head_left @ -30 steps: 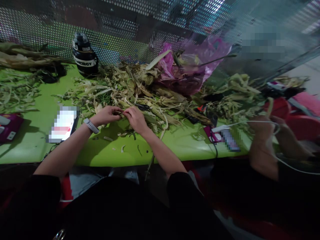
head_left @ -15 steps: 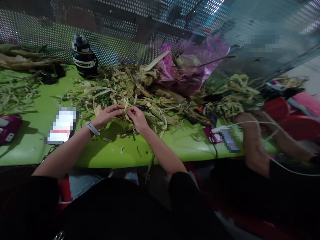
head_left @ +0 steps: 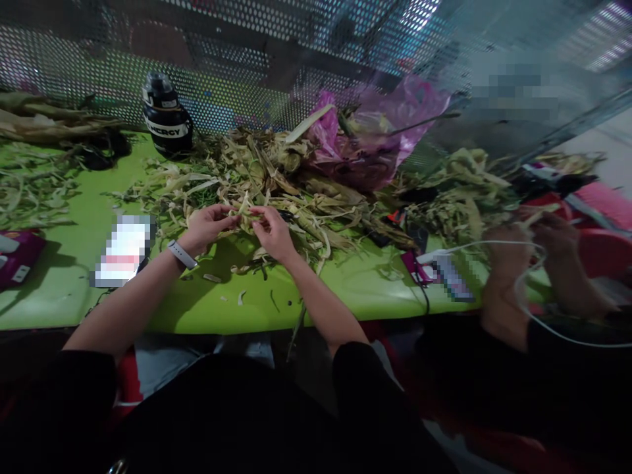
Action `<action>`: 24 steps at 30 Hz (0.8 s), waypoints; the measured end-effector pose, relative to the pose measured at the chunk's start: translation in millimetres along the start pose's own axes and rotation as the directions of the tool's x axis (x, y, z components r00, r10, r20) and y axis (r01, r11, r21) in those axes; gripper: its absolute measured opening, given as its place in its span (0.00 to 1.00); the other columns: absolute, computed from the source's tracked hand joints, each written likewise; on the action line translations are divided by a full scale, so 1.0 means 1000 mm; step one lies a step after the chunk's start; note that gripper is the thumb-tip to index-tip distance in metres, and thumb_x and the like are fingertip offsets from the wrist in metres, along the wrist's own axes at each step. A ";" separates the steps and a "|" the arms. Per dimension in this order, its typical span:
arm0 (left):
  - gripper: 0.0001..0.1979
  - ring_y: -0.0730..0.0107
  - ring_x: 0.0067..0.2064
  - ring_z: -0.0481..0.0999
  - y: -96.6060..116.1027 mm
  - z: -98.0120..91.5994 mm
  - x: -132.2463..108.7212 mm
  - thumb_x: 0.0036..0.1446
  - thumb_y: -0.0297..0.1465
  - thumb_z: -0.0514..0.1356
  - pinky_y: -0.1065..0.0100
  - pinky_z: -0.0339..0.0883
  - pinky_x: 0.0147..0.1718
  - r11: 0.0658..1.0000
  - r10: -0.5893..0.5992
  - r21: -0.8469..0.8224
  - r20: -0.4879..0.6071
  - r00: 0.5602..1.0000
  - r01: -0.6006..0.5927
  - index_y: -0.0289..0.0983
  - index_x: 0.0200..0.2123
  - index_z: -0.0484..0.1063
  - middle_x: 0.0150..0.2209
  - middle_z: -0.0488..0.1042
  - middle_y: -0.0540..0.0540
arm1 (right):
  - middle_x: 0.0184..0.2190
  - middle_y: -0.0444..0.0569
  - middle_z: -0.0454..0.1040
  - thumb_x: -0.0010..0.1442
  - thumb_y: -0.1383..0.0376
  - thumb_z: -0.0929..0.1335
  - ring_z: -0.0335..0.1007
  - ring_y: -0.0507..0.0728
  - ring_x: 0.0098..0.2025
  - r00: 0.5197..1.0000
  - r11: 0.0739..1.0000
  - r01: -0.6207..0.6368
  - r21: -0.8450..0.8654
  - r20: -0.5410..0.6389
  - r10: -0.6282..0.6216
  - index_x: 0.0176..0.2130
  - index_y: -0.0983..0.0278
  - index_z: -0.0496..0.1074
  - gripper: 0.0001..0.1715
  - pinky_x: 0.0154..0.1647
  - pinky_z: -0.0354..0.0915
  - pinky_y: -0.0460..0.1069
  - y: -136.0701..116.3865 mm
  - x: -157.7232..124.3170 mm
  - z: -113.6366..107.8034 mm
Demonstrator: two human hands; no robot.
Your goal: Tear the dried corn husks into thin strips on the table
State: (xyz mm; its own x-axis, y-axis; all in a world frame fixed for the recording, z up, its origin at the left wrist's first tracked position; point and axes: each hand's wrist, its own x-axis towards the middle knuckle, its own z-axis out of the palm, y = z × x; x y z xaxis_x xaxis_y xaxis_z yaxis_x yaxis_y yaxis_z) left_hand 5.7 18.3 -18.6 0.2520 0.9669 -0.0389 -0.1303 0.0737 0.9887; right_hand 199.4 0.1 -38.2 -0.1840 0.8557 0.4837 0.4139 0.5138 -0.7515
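My left hand point(head_left: 208, 227), with a pale band on its wrist, is closed with its fingertips on a pale green husk strip point(head_left: 245, 204). Opposite it, my right hand point(head_left: 274, 236) pinches the same strip from the other side. The strip is small and partly covered by fingers, so its full shape is hidden. Just behind both hands lies a loose heap of dried husks point(head_left: 257, 161), tan and green. A few small scraps point(head_left: 241, 297) are scattered on the green tabletop point(head_left: 197, 306) in front of me.
A dark bottle point(head_left: 168, 122) stands at the back left, and a phone point(head_left: 126, 250) lies beside my left forearm. Pink plastic bag point(head_left: 365, 148) sits behind the heap. At right are another person's hands point(head_left: 511, 243), a white cable and a second phone point(head_left: 454, 276).
My hands stay in nearly the same place, fingers shifting slightly around the strip. The other person's hands have risen and come together with a pale strip between them.
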 end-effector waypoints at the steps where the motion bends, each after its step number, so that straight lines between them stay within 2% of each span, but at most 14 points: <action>1: 0.20 0.79 0.28 0.72 0.002 0.000 0.000 0.40 0.36 0.74 0.74 0.66 0.31 1.000 -0.013 -0.019 -0.015 1.000 0.013 0.33 0.37 0.77 0.27 0.76 0.50 | 0.51 0.54 0.71 0.63 0.64 0.63 0.71 0.58 0.50 0.995 0.991 0.096 -0.089 0.045 -0.093 0.52 0.60 0.69 0.17 0.51 0.69 0.54 -0.001 0.000 -0.003; 3: 0.19 0.79 0.28 0.72 0.006 -0.002 0.000 0.39 0.34 0.75 0.74 0.66 0.30 0.998 -0.042 -0.057 -0.032 0.999 0.040 0.32 0.34 0.76 0.27 0.76 0.50 | 0.55 0.54 0.69 0.63 0.68 0.62 0.65 0.59 0.58 0.962 0.936 0.256 -0.241 0.164 -0.220 0.57 0.58 0.67 0.23 0.59 0.64 0.56 -0.001 0.001 -0.006; 5: 0.18 0.79 0.27 0.72 0.008 -0.003 0.001 0.39 0.33 0.75 0.74 0.66 0.30 0.995 -0.070 -0.075 -0.029 0.997 0.068 0.32 0.32 0.76 0.26 0.76 0.50 | 0.57 0.52 0.68 0.64 0.68 0.63 0.63 0.60 0.60 0.935 0.867 0.337 -0.368 0.241 -0.261 0.59 0.56 0.67 0.24 0.61 0.61 0.58 -0.001 0.002 -0.008; 9: 0.16 0.79 0.25 0.70 0.007 -0.005 0.003 0.41 0.33 0.74 0.73 0.64 0.29 0.993 -0.103 -0.061 -0.002 0.995 0.103 0.32 0.30 0.75 0.25 0.74 0.50 | 0.55 0.50 0.72 0.67 0.61 0.63 0.66 0.60 0.56 0.931 0.768 0.364 -0.527 0.232 -0.282 0.55 0.53 0.71 0.19 0.57 0.62 0.57 -0.001 0.000 -0.009; 13: 0.14 0.78 0.26 0.70 0.001 -0.003 0.003 0.43 0.33 0.73 0.72 0.64 0.30 0.996 -0.083 -0.014 0.032 0.996 0.084 0.33 0.32 0.75 0.26 0.74 0.50 | 0.50 0.49 0.75 0.67 0.60 0.64 0.67 0.58 0.52 0.909 0.729 0.416 -0.544 0.219 -0.356 0.48 0.53 0.76 0.14 0.56 0.61 0.56 -0.003 -0.003 -0.006; 15: 0.14 0.76 0.30 0.72 -0.001 -0.001 0.003 0.45 0.33 0.71 0.71 0.66 0.34 0.999 -0.033 0.032 0.062 0.998 0.031 0.33 0.35 0.76 0.29 0.76 0.49 | 0.47 0.49 0.76 0.66 0.61 0.65 0.68 0.58 0.51 0.902 0.743 0.429 -0.514 0.195 -0.386 0.44 0.54 0.77 0.12 0.58 0.59 0.57 -0.004 -0.004 -0.003; 17: 0.15 0.73 0.33 0.73 -0.003 0.000 0.002 0.47 0.33 0.69 0.68 0.67 0.39 0.992 0.040 0.115 0.110 0.993 -0.053 0.33 0.38 0.77 0.32 0.77 0.47 | 0.44 0.49 0.76 0.65 0.59 0.66 0.68 0.58 0.50 0.915 0.790 0.389 -0.474 0.100 -0.391 0.41 0.55 0.78 0.10 0.60 0.58 0.58 -0.004 -0.005 0.001; 20: 0.16 0.68 0.38 0.74 -0.003 0.001 0.002 0.51 0.36 0.66 0.64 0.67 0.43 0.937 0.147 0.285 0.196 0.969 -0.200 0.34 0.43 0.77 0.37 0.77 0.44 | 0.45 0.52 0.74 0.65 0.57 0.65 0.68 0.58 0.51 0.945 0.894 0.260 -0.365 -0.093 -0.313 0.38 0.59 0.76 0.12 0.57 0.61 0.58 -0.006 -0.005 0.006; 22: 0.16 0.66 0.40 0.73 -0.002 0.000 0.002 0.53 0.37 0.64 0.63 0.66 0.44 0.887 0.190 0.372 0.245 0.951 -0.274 0.35 0.44 0.77 0.39 0.78 0.43 | 0.45 0.53 0.73 0.65 0.56 0.65 0.68 0.59 0.51 0.957 0.939 0.205 -0.276 -0.144 -0.252 0.36 0.61 0.74 0.13 0.55 0.62 0.57 -0.008 -0.004 0.007; 24: 0.16 0.66 0.40 0.73 0.000 -0.001 0.001 0.54 0.37 0.63 0.64 0.66 0.44 0.864 0.207 0.397 0.278 0.938 -0.308 0.36 0.43 0.77 0.39 0.78 0.44 | 0.41 0.52 0.73 0.65 0.56 0.64 0.69 0.58 0.47 0.969 0.965 0.169 -0.202 -0.145 -0.200 0.35 0.61 0.72 0.14 0.53 0.64 0.56 -0.010 -0.004 0.007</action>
State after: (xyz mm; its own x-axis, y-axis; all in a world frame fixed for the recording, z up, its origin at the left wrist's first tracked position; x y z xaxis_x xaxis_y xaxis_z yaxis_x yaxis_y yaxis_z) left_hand 5.0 19.5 -18.9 0.4763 0.8542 0.2082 0.1904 -0.3314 0.9241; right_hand 189.4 -7.8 -36.0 -0.1318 0.7171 0.6844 0.5481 0.6280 -0.5524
